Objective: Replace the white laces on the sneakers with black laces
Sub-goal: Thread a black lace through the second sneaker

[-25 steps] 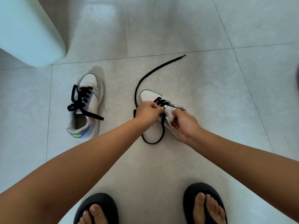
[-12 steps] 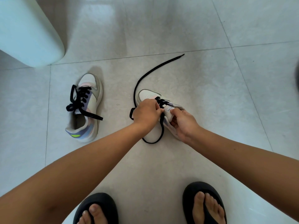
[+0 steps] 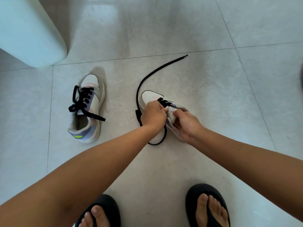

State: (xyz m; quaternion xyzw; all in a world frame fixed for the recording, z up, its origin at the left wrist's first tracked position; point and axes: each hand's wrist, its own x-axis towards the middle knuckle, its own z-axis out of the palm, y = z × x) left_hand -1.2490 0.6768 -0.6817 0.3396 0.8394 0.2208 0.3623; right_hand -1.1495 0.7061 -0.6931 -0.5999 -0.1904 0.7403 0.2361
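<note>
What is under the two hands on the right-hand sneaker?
The left hand and right hand cover the sneaker from mid-lacing back. Its toe, tongue label and some crossings of the black lace show. The upper eyelets and heel are hidden.

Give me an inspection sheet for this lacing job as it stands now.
Surface: pale tiled floor, glossy, grout lines visible.
Job's things: left sneaker already laced black, ends loose; right sneaker partly laced, black lace trailing across the floor.
Clutter: nothing seen; no white laces in view.
Hands: left hand curled over the lace at the eyelets; right hand grips the sneaker's tongue and side.
Cables: nothing seen.
Surroundings: pale rounded object top left; two feet in black sandals at the bottom edge.
</note>
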